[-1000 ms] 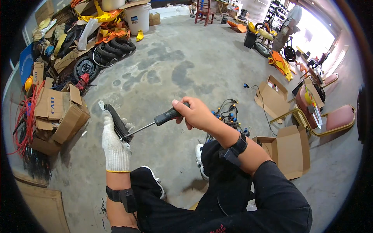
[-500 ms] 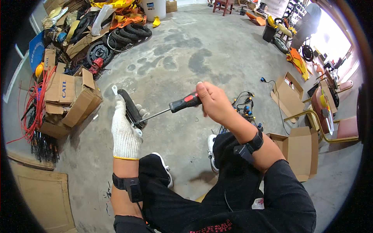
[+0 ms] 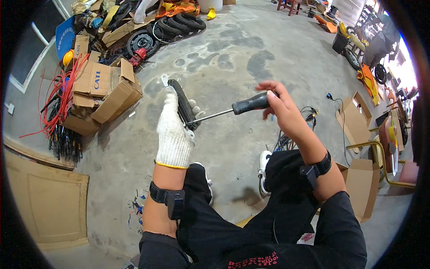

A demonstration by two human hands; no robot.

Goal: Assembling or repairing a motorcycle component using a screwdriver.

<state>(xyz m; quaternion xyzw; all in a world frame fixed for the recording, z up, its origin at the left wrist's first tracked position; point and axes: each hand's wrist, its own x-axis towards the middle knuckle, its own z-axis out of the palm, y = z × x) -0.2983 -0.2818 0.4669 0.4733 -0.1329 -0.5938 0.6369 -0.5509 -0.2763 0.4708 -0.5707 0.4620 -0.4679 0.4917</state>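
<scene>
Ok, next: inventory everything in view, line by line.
Long part: one, black, left of centre
Screwdriver: one, black handle, tip at long part
Cardboard boxes: several, brown, left and right
Cable bundle: one, red, left
Tangled wires: one heap, dark, past right knee
Tyres: several, black, upper left
Body panels: several, orange and yellow, upper left and right
Flat panel: one, tan, lower left
Chairs: at least two, reddish and pink, top and right
Co-worker: one, dark clothes, upper right
Shoes: two, white, below centre
Trousers: one pair, black, bottom
Forearm straps: two, black, one per arm
Left fingers: one set, gloved white, around long part
Right fingers: one set, bare, at screwdriver handle
</scene>
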